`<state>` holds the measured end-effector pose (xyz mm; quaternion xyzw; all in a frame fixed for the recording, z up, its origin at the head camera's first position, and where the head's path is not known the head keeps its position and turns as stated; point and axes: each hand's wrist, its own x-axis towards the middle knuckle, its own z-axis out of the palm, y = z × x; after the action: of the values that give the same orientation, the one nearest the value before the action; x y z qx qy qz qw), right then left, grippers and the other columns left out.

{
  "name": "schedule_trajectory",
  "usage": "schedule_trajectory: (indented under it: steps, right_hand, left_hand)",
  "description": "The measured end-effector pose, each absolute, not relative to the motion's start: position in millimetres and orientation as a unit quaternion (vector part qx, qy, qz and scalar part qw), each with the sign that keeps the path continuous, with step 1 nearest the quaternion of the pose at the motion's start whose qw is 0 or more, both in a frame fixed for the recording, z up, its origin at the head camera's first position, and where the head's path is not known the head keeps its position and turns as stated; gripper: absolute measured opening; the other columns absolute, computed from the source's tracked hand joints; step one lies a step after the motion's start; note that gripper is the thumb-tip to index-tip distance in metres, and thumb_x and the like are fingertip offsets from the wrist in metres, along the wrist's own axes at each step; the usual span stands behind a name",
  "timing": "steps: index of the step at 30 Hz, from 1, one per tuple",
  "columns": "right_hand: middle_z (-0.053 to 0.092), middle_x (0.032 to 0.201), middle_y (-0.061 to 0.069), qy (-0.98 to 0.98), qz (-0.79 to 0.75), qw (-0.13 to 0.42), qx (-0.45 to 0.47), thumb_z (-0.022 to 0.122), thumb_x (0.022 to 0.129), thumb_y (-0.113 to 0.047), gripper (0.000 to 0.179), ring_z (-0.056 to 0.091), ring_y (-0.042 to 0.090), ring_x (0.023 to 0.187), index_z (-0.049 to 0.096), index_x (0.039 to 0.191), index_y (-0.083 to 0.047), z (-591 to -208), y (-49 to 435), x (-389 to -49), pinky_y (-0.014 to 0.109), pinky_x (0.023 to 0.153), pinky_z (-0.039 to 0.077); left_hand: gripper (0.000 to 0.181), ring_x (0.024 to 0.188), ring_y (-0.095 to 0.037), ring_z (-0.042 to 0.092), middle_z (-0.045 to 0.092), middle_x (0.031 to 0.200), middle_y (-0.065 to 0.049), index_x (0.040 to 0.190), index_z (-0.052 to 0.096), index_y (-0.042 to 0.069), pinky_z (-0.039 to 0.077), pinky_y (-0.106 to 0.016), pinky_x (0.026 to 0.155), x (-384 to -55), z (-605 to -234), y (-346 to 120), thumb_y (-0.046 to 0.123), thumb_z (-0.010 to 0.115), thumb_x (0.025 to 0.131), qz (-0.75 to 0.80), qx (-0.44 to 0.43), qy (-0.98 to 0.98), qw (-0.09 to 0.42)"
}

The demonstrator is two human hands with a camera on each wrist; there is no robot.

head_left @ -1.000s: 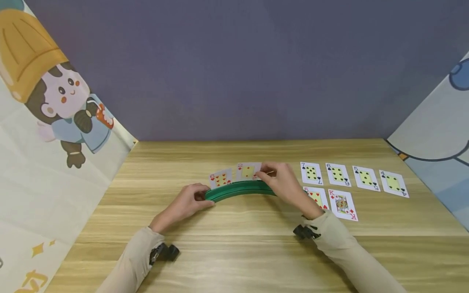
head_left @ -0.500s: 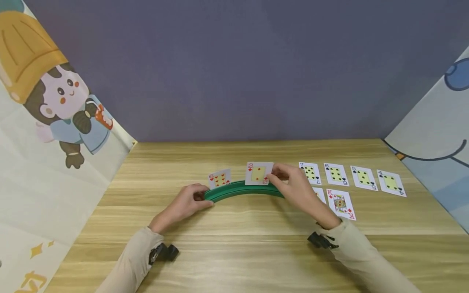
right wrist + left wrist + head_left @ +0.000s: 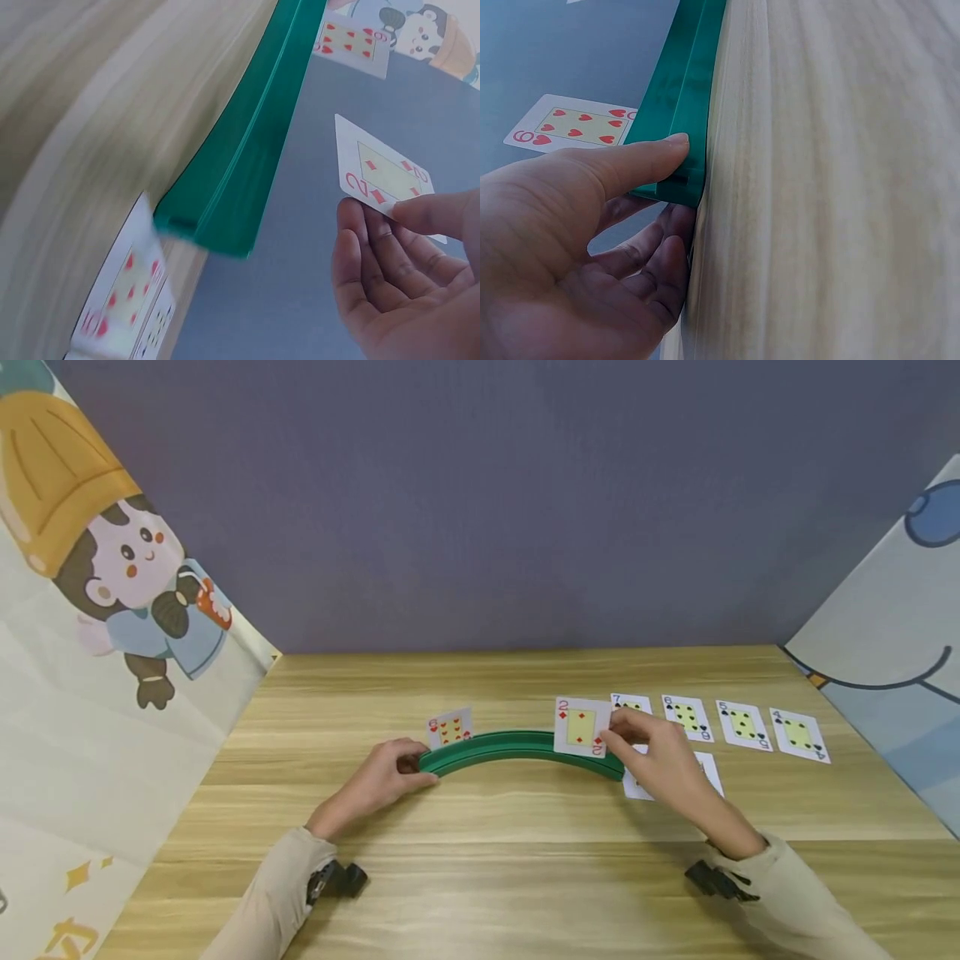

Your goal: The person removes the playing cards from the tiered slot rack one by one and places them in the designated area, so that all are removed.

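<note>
My left hand (image 3: 378,777) grips the left end of a curved green card holder (image 3: 495,746) on the wooden table. In the left wrist view its thumb (image 3: 649,161) lies on top of the holder. A six of hearts (image 3: 451,727) stands upright in the slot beside that hand. With thumb and fingers, my right hand (image 3: 667,768) pinches the right edge of a two of diamonds (image 3: 581,727). The two faces me and overlaps the holder's right part in the head view; the right wrist view shows it apart from the slot.
Seven (image 3: 630,702), six (image 3: 687,718), five (image 3: 744,725) and four of spades (image 3: 799,734) lie in a row at the right. Nearer, a five of hearts (image 3: 127,292) and a king of diamonds (image 3: 710,770) are partly behind my right hand. A dark wall (image 3: 480,510) backs the table.
The right hand has drawn the two of diamonds out of the holder and carried it rightward along it. The left hand and the six of hearts have stayed put.
</note>
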<state>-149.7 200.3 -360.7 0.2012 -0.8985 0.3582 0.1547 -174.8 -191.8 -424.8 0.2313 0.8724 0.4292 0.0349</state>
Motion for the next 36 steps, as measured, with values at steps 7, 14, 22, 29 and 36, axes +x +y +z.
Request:
schedule_trajectory:
  steps: [7, 14, 22, 29, 36]
  right_hand:
    - [0.072, 0.082, -0.002, -0.898, 0.355, 0.181, 0.188, 0.07, 0.093, -0.009, 0.004, 0.068, 0.011, 0.076, 0.067, 0.092, -0.011, -362.0, 227.7, -141.8, 0.015, 0.071, 0.051]
    - [0.072, 0.079, 0.003, -0.902, 0.338, 0.211, 0.166, 0.072, 0.091, -0.007, 0.005, 0.062, -0.003, 0.075, 0.068, 0.093, -0.007, -360.5, 252.3, -138.6, 0.003, 0.073, 0.044]
    - [0.072, 0.083, 0.01, -0.912, 0.34, 0.203, 0.109, 0.07, 0.093, -0.011, 0.012, 0.057, -0.012, 0.074, 0.069, 0.101, -0.002, -360.6, 287.9, -135.7, 0.004, 0.067, 0.044]
    - [0.068, 0.077, -0.009, -0.906, 0.368, 0.194, 0.075, 0.067, 0.095, -0.011, 0.019, 0.062, -0.005, 0.069, 0.068, 0.106, 0.004, -360.4, 321.8, -144.3, 0.005, 0.064, 0.045]
    - [0.064, 0.078, -0.022, -0.913, 0.375, 0.16, 0.032, 0.065, 0.097, -0.015, 0.031, 0.061, -0.009, 0.069, 0.064, 0.115, 0.01, -370.3, 349.4, -153.5, 0.008, 0.059, 0.046]
  left_hand:
    - [0.021, 0.076, -0.013, 0.06, 0.066, 0.092, -0.005, 0.101, 0.072, 0.004, 0.054, -0.024, 0.065, -174.1, -424.4, -193.0, 0.015, 0.08, 0.085, 0.426, 0.232, 0.874, 0.032]
    - [0.022, 0.077, -0.013, 0.059, 0.066, 0.093, -0.006, 0.103, 0.072, 0.004, 0.053, -0.024, 0.065, -173.2, -422.7, -194.1, 0.014, 0.08, 0.085, 0.427, 0.23, 0.874, 0.027]
    - [0.022, 0.077, -0.013, 0.059, 0.066, 0.094, -0.007, 0.104, 0.072, 0.003, 0.054, -0.024, 0.066, -172.6, -420.6, -192.3, 0.013, 0.08, 0.085, 0.427, 0.234, 0.873, 0.031]
    - [0.022, 0.077, -0.013, 0.059, 0.066, 0.094, -0.007, 0.103, 0.072, 0.003, 0.054, -0.024, 0.066, -175.7, -421.0, -189.9, 0.014, 0.08, 0.085, 0.428, 0.228, 0.874, 0.03]
    - [0.022, 0.077, -0.014, 0.059, 0.066, 0.093, -0.006, 0.103, 0.072, 0.004, 0.054, -0.024, 0.066, -178.1, -421.8, -187.4, 0.013, 0.08, 0.085, 0.424, 0.221, 0.878, 0.026]
